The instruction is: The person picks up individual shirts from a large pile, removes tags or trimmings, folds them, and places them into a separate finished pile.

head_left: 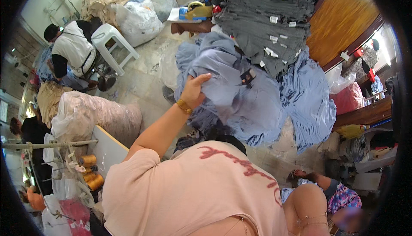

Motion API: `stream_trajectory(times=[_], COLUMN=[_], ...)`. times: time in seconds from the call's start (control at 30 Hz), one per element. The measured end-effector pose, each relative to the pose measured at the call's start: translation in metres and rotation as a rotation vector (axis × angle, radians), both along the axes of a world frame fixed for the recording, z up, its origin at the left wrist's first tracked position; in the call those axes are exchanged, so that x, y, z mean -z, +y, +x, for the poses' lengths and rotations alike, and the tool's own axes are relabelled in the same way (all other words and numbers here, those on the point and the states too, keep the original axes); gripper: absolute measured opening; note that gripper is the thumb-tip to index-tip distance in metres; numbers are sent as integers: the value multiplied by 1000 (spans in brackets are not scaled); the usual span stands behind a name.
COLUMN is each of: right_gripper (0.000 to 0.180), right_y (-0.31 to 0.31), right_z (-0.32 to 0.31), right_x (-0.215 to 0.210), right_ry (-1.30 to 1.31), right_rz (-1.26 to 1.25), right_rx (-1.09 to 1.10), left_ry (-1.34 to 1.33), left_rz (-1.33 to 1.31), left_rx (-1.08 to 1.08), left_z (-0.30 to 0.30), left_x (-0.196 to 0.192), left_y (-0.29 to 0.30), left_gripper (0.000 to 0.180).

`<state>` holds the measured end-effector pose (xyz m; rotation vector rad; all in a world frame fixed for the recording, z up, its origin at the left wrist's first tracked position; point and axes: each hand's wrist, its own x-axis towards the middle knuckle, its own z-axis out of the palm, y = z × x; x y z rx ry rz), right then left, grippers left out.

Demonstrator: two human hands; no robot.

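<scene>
My left hand, with a gold watch at the wrist, grips the edge of a light blue garment. Its thumb lies along the cloth, while the fingers are partly hidden by the folds. A dark label shows on the garment. Below and beside it spreads a heap of the same blue garments, hanging down to the right as well. My right arm is bent at the lower right with thin bracelets on it; the right hand itself lies outside the picture.
Tall stacks of dark grey garments with white tags rise behind the blue heap. A tape roll lies near a white stool. Stuffed plastic bags and orange thread cones are at left. Other people are nearby.
</scene>
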<state>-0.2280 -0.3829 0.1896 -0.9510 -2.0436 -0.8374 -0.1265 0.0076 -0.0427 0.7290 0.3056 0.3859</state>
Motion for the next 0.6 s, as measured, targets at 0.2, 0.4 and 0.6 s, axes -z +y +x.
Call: stream_trajectory(times=[0.2,0.4,0.6], right_gripper=[12,9,11], right_y=[22,56,84], right_z=[40,111,121], right_x=[29,171,277], right_ry=[327,1181,1419], right_rz=[-115,-214,-376], right_rx=[710,1039,1047], left_ry=[-238,-171,18], left_rz=[232,417,745], left_rx=[69,-24,-60], left_z=[11,-20,-29], left_x=[-103,-144,-130], left_y=[79,154,219], left_gripper=[37,38,33])
